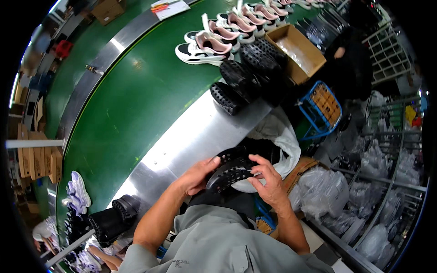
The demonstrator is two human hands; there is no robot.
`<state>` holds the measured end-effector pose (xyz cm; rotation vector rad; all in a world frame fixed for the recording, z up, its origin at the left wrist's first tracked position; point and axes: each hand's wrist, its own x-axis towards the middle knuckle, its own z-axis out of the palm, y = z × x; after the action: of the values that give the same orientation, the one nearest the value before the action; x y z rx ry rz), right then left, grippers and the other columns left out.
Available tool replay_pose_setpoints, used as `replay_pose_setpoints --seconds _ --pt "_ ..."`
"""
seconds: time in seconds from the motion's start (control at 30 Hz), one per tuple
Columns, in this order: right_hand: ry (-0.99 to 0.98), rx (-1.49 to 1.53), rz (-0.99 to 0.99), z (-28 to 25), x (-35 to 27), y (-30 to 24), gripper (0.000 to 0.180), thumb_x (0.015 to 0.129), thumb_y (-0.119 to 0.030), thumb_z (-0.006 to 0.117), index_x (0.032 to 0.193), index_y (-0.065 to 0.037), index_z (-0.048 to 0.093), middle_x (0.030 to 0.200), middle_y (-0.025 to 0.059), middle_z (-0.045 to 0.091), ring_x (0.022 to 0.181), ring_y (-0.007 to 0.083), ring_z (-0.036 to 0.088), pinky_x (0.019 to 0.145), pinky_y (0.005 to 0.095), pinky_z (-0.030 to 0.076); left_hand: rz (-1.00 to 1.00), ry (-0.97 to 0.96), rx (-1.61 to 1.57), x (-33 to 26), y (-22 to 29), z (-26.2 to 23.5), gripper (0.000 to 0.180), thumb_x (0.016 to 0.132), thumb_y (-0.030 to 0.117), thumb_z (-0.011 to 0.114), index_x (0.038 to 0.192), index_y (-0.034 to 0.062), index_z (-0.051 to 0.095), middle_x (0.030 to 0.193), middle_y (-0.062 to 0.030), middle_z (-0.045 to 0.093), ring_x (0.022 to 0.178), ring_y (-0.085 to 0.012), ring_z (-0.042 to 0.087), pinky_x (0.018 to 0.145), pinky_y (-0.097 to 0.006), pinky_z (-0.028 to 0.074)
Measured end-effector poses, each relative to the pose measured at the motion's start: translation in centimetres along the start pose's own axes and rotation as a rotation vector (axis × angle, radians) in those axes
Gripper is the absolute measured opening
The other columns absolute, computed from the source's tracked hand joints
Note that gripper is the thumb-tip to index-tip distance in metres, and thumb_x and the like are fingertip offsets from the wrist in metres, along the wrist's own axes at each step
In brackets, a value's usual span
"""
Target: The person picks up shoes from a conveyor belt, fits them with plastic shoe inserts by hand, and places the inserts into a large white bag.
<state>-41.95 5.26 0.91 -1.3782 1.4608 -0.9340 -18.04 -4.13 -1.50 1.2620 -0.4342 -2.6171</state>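
Note:
In front of my lap I hold a black shoe (227, 175) with small light-rimmed holes or studs along its edge; which they are, I cannot tell. My left hand (199, 175) grips its left end, thumb on top. The fingers of my right hand (267, 180) curl at the right edge, index finger and thumb apart. Another dark studded piece (231, 154) lies just beyond, and I cannot tell whether it belongs to the same shoe. Under my right hand, a white plastic bag (287, 150) hangs open with dark contents.
A steel ledge (166, 157) borders the green conveyor belt (123, 104). Black shoes (227, 98), white-and-pink sneakers (205, 48) and a cardboard box (298, 54) stand ahead. A blue-framed stool (322, 109) and wire shelving with plastic bags (323, 191) are right. Another person's arm (104, 258) shows lower left.

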Motion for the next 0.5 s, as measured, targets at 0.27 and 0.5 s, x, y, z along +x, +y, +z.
replay_pose_setpoints --seconds 0.27,0.5 --pt "-0.166 -0.128 -0.316 6.9 5.9 -1.6 0.038 0.082 0.007 0.067 0.119 -0.002 0.063 0.134 0.0164 0.057 0.113 0.0312 0.063 0.094 0.0353 0.053 0.212 0.170 -0.111 -2.4 0.8 -4.0 0.039 0.100 0.039 0.061 0.121 0.0055 0.058 0.093 -0.0084 0.070 0.069 -0.0161 0.070 0.057 -0.031 0.061" --pt "-0.334 -0.049 -0.322 9.0 7.4 -3.8 0.041 0.079 -0.002 0.075 0.118 -0.001 0.063 0.122 0.0173 0.065 0.112 0.0372 0.063 0.096 0.0397 0.052 0.252 0.360 -0.082 -2.4 1.1 -9.0 0.032 0.103 0.026 0.056 0.126 0.0036 0.060 0.100 -0.0081 0.071 0.075 -0.0160 0.070 0.063 -0.030 0.059"
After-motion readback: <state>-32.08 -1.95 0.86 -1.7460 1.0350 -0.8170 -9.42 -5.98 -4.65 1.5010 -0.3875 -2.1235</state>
